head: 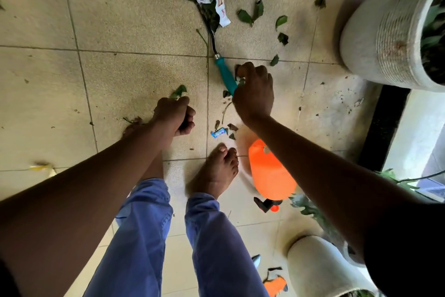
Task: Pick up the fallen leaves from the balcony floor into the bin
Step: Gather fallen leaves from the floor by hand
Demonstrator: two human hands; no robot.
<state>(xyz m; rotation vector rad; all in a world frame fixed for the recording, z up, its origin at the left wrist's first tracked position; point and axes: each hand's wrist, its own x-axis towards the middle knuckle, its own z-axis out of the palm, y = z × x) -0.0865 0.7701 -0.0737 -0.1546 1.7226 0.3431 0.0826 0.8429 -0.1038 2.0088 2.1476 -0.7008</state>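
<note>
Leaves (240, 82) pinched in curled right hand (254, 94); left hand (174, 114) fisted.

Beneath me lies a floor of large beige tiles (134, 19) with thin dark grout lines. At my upper right stands a large white ribbed planter (385, 39); a second white planter (320, 265) stands at my lower right. A dark threshold strip (382, 125) borders the tiles, daylight entering beyond it.

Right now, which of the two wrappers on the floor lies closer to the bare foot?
The small blue wrapper, just ahead of the toes; the white wrapper lies far off among leaves.
</note>
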